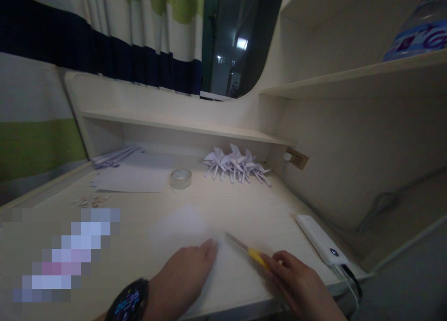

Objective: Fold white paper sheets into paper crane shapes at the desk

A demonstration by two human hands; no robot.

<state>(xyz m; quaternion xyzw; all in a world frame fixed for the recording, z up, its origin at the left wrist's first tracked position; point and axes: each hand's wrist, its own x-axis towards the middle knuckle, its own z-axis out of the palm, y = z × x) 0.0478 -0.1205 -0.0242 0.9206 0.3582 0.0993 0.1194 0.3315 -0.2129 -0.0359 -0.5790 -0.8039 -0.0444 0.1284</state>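
Observation:
A white sheet of paper (pixel 195 237) lies on the pale desk (pixel 265 209) in front of me. My left hand (pixel 183 279), a dark watch on its wrist, rests flat on the sheet with fingers together and stretched out. My right hand (pixel 300 284) is closed round a yellow-handled blade or scissors (pixel 249 251), whose metal tip points up-left and meets the paper just beyond my left fingertips.
Several folded white paper pinwheels (pixel 237 165) lie at the back of the desk, with a tape roll (pixel 180 178) and more white sheets (pixel 132 177) to their left. A white power bank (pixel 321 239) with a cable lies at the right edge. Shelves rise on the right.

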